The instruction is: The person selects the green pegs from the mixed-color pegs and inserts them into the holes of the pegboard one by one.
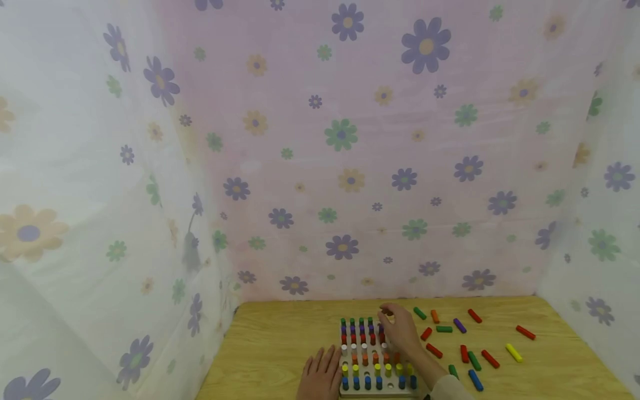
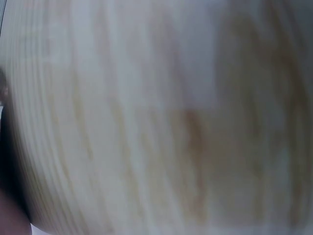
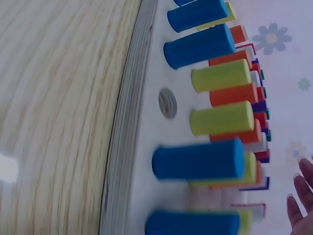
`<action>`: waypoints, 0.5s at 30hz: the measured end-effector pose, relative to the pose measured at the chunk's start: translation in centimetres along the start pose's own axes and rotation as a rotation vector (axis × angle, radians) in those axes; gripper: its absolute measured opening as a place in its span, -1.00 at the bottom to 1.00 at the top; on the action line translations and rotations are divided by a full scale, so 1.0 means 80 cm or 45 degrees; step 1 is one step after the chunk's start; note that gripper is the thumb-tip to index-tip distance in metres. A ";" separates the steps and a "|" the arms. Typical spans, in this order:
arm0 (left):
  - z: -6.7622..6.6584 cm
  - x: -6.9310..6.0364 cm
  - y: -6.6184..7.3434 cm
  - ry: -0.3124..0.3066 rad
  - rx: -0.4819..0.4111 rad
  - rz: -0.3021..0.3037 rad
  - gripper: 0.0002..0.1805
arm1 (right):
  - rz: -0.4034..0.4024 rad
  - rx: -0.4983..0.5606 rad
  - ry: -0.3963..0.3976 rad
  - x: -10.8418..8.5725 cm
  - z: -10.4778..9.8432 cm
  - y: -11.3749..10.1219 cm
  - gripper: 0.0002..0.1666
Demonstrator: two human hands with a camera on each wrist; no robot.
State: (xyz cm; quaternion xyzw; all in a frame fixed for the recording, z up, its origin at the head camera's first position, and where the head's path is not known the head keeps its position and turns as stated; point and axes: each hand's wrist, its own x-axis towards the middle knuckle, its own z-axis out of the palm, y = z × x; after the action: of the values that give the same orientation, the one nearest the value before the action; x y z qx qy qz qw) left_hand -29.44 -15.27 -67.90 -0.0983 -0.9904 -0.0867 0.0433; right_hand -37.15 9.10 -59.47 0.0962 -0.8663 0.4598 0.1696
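A pale pegboard point(image 1: 380, 393) stands at the table's front, with upright pegs in rows of green, purple, red, white, orange, yellow and blue. My left hand point(image 1: 320, 375) rests beside the board's left edge, its fingers extended. Over the far right corner reaches my right hand point(image 1: 400, 333), thumb and forefinger bent towards the green row; whether a peg is between them is unclear. In the right wrist view, fingers point(image 3: 304, 191) of that hand show at the right edge beyond the blue pegs point(image 3: 198, 159). An open hole point(image 3: 167, 103) interrupts the blue row.
Loose pegs lie on the wooden table point(image 1: 270, 344) right of the board, among them a yellow peg point(image 1: 513, 353), a blue peg point(image 1: 475, 380), an orange peg point(image 1: 435, 316) and several red and green ones. Flower-printed sheets point(image 1: 300, 150) enclose the table. The left wrist view is blurred wood grain.
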 end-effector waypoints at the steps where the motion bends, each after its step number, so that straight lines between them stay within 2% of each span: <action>1: -0.001 -0.001 0.000 -0.005 -0.006 -0.004 -0.30 | -0.013 0.001 -0.006 -0.002 -0.004 0.000 -0.75; 8: -0.006 -0.002 0.002 -0.001 -0.046 -0.022 -0.34 | -0.086 -0.055 -0.054 -0.011 -0.042 0.001 -0.71; 15: -0.001 -0.001 0.000 -0.017 -0.029 -0.010 -0.30 | -0.050 -0.135 -0.182 -0.016 -0.091 0.007 -0.66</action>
State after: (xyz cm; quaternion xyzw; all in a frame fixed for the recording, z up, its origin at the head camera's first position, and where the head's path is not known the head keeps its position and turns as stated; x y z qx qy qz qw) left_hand -29.38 -15.27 -67.83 -0.0955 -0.9900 -0.0976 0.0353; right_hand -34.67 15.48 -56.56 0.1366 -0.8974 0.4017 0.1210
